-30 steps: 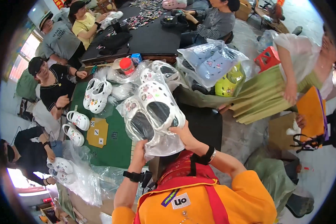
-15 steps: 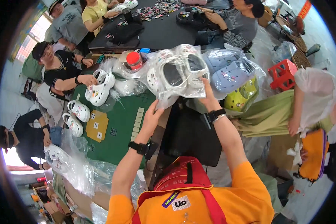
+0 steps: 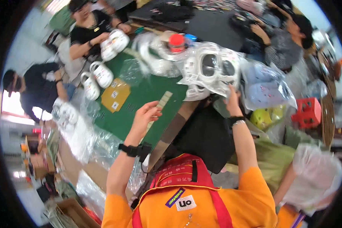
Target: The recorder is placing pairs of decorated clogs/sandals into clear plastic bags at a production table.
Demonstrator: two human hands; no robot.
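A pair of white clogs (image 3: pixel 210 64) decorated with small charms lies inside a clear plastic bag (image 3: pixel 182 82) at the table's near right side. My right hand (image 3: pixel 232 102) is closed on the bag's near right edge, its thumb and fingers partly hidden by the film. Apart from the bag, my left hand (image 3: pixel 146 117) hovers over the green tabletop (image 3: pixel 161 85), fingers loosely spread and nothing in them. Beneath it runs a strip of pale squares (image 3: pixel 164 99) on the green surface. Light blue clogs (image 3: pixel 264 89) in another clear bag lie just right of my right hand.
Yellow-green clogs (image 3: pixel 261 118) and a red plastic stool (image 3: pixel 307 113) are at right. A red-lidded jar (image 3: pixel 176 42) stands beyond bagged shoes. On the left, a person handles white clogs (image 3: pixel 115 43), with another white pair (image 3: pixel 102 75) nearby. Further people sit around the tables.
My left hand has let go of the bagged white clogs and moved left over the green tabletop. My right hand keeps its hold on the bag. The view has turned, shifting the scene.
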